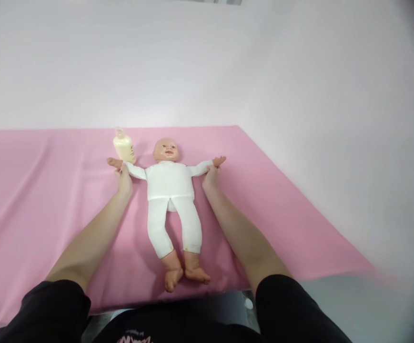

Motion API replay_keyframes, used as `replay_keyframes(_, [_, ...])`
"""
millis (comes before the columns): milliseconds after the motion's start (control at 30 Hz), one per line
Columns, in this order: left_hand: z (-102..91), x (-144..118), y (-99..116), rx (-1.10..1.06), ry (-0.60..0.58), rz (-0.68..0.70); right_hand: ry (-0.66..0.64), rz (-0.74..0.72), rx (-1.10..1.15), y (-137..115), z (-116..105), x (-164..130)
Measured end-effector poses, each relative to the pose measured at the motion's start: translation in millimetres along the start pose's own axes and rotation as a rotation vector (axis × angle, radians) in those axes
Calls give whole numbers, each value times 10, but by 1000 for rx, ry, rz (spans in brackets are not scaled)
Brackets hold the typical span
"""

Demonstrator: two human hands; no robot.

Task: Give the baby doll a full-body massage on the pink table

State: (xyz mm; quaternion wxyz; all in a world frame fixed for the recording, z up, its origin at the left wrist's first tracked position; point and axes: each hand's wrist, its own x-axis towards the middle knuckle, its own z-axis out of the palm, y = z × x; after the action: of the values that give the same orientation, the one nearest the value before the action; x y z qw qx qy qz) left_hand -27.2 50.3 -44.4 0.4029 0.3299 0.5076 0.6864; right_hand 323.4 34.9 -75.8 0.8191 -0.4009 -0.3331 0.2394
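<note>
A baby doll (pixel 170 188) in a white suit lies on its back on a pink sheet (pixel 42 190), arms spread wide, feet toward me. My left hand (pixel 124 177) grips the doll's arm at the wrist on the left side. My right hand (pixel 211 177) grips the doll's other arm near its wrist on the right. A pale yellow lotion bottle (pixel 124 146) stands just beyond the doll's left-side hand, close to my left hand.
The pink sheet covers a table that ends at a diagonal edge on the right (pixel 299 190). Pale walls rise behind and to the right. Grey floor (pixel 353 305) shows at the lower right.
</note>
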Motion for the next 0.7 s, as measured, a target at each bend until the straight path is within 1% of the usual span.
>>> replay_keyframes(67, [16,-28,15,22,-30,73,-30,-48,3,-51,33,-32])
replay_keyframes(167, [34,-117,69,68,-182,300,-65,-82,-69,-214,123,-130])
replay_keyframes(267, [41,-257,152,169,-361,531,-219,-170,-157,-419,213,-267])
replay_keyframes(367, [52,-381,218,342,-494,694,-375,-207,-258,-595,270,-404])
replay_keyframes(467, [85,-445,239,539,-616,792,-519,-266,-411,-708,302,-499])
replay_keyframes(567, [133,-465,233,682,-758,837,-695,-368,-571,-763,324,-533])
replay_keyframes(633, [156,-470,227,730,-794,848,-763,-408,-626,-773,333,-530])
replay_keyframes(700, [163,-478,225,743,-778,843,-758,-416,-640,-764,334,-521])
